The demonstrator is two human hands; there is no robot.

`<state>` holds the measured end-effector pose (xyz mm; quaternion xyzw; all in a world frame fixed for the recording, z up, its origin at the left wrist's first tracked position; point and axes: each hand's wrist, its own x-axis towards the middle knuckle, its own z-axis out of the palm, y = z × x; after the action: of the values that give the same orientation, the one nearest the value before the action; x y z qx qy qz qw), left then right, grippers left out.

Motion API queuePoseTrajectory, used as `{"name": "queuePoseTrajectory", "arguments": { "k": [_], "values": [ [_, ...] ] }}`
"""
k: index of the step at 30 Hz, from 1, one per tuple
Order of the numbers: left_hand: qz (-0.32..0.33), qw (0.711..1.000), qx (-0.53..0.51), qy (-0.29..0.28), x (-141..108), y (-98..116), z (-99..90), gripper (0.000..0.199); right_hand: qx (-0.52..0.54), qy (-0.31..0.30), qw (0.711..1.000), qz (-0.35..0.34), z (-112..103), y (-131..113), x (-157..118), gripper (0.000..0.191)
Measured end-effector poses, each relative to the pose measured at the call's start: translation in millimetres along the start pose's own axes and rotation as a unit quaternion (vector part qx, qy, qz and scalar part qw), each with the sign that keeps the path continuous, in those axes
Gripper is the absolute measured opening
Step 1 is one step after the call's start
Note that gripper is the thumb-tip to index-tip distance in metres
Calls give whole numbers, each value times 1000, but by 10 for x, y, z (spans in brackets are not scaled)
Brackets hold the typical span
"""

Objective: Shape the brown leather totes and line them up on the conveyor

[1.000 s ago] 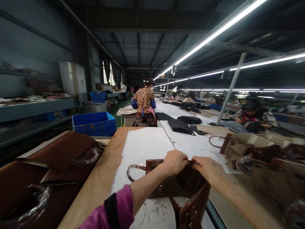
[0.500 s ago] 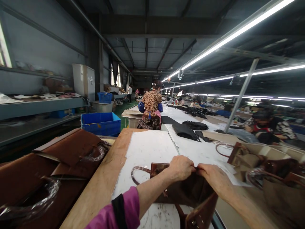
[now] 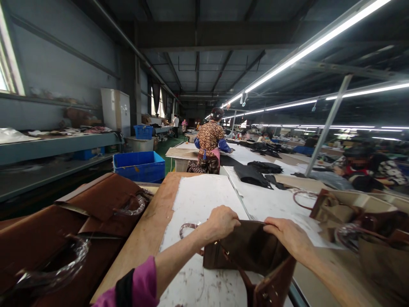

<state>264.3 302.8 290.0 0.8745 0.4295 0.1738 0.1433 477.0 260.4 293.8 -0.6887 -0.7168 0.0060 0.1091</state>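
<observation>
The open, brown leather bag with a dark lining [image 3: 252, 249] sits over the near end of the white paper sheet [image 3: 207, 192]. Left hand [image 3: 221, 222] and right hand [image 3: 289, 236] pinch its far rim, apart; light, even tension should prevent creasing.

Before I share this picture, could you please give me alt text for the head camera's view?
A left hand and a right hand grip the upper edge of an open brown bag over a wooden table with white sheeting. Reddish-brown bags with plastic-wrapped handles lie at left; beyond stands a rectangular blue plastic bin.
</observation>
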Motion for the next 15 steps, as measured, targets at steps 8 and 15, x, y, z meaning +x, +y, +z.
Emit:
{"name": "queuePoseTrajectory", "arguments": {
  "k": [8,15],
  "values": [
    [-11,995,-97,35,-257,-328,-42,26,17,-6,1000,-6,-7,24,10,24],
    [-70,974,-213,32,-496,-330,-66,26,20,-1,1000,-2,2,37,31,24]
  ]
}}
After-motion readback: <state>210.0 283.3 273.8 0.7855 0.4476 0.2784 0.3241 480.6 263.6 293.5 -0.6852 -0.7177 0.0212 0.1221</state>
